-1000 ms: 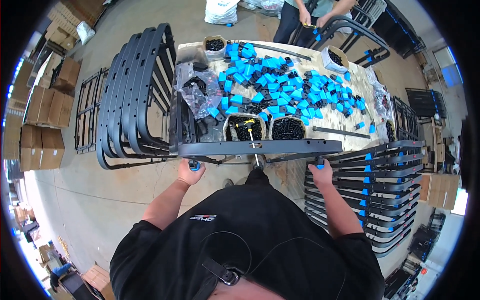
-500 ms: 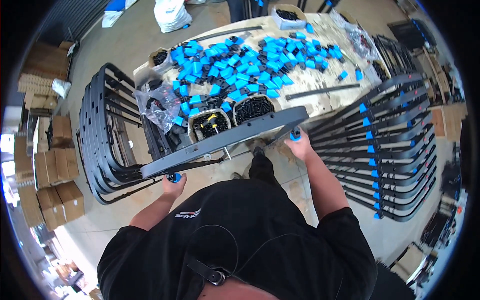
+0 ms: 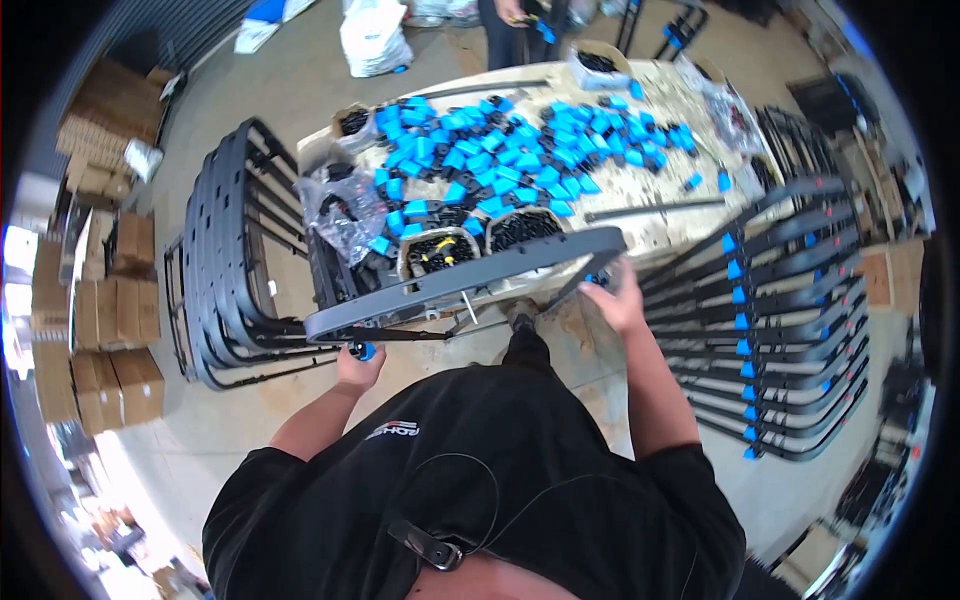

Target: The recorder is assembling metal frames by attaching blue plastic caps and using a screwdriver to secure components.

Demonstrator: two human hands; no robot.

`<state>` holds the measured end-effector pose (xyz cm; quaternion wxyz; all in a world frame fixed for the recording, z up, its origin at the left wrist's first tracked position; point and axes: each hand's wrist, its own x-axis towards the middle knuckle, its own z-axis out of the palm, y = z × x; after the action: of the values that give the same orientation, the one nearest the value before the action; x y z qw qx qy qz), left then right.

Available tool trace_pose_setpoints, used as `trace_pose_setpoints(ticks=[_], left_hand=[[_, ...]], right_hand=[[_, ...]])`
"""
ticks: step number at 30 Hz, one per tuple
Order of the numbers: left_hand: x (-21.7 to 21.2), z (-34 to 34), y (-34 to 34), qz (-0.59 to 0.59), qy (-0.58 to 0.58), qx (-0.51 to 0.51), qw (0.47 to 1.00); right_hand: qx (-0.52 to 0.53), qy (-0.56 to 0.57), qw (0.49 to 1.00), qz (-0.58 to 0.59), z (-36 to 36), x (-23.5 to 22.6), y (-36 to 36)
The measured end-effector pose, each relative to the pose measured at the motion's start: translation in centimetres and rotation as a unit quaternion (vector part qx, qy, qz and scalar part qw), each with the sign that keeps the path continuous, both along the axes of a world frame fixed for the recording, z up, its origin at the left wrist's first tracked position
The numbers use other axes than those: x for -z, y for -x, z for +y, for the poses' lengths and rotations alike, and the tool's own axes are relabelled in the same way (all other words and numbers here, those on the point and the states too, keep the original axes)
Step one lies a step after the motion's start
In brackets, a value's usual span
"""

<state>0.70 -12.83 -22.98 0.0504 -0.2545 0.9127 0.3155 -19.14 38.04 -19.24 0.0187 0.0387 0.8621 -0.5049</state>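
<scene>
Your curved black metal frame (image 3: 470, 280) has swung further right and tilts. Your left hand (image 3: 358, 367) and right hand (image 3: 618, 295) each clench an end, before the table (image 3: 660, 225), where round tubs (image 3: 440, 250) hold black parts.

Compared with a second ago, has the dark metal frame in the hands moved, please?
Yes: the frame, level along the table edge before, now tilts, right end raised toward it.
</scene>
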Motion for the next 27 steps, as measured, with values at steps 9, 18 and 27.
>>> trace_pose_setpoints(ticks=[9,18,27], left_hand=[[0.0,-0.8,-0.9,0.039,0.009,-0.037,0.999],[-2.6,-0.3,-0.9,-0.034,-0.027,-0.046,0.998],[-11.2,-0.7,-6.3,0.168,-0.044,-0.124,0.977]], right_hand=[[-0.201,0.147,0.925,0.286,-15.5,-24.1,5.9],[-0.456,-0.180,0.861,0.137,-32.5,-14.4,14.5],[-0.468,-0.138,0.873,-0.013,-33.5,-13.4,15.7]])
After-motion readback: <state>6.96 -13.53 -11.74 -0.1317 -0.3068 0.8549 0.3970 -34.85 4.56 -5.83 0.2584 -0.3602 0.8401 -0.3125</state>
